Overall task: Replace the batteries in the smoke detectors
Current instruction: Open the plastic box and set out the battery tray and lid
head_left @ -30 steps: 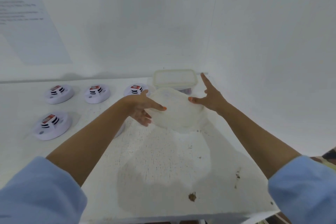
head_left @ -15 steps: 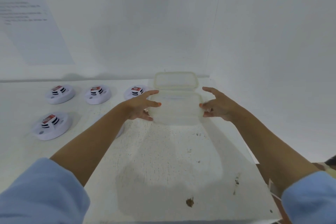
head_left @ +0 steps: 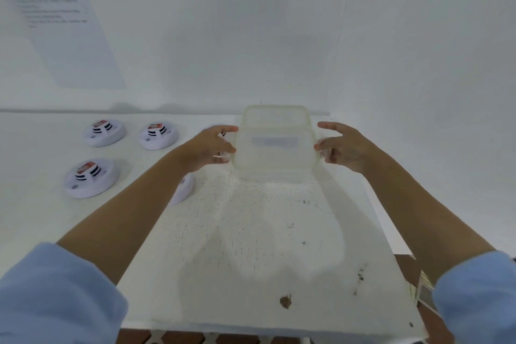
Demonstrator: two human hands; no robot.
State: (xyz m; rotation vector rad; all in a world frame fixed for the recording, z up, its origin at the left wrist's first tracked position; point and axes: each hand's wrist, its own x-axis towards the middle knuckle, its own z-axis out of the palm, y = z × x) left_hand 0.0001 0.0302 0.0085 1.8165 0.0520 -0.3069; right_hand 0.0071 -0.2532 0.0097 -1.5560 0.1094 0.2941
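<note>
A translucent plastic lid (head_left: pixel 275 148) is held level between my hands, low over the table. My left hand (head_left: pixel 212 145) pinches its left edge and my right hand (head_left: pixel 343 145) pinches its right edge, each with the forefinger stretched forward. Just behind the lid stands a translucent container (head_left: pixel 275 112); what it holds is hidden. Several white round smoke detectors lie face down at the left, with red-and-black batteries showing: one (head_left: pixel 104 132), a second (head_left: pixel 159 135) and a third (head_left: pixel 90 179). Another detector (head_left: pixel 184 188) peeks out from under my left forearm.
The white table (head_left: pixel 251 246) is scuffed, with a brown stain (head_left: pixel 285 301) near its front edge. White walls close the back and right side. A printed sheet (head_left: pixel 64 36) hangs on the back wall at the left.
The lid has gone from tilted up to level and has come down in front of the container. Both hands have shifted to its side edges.
</note>
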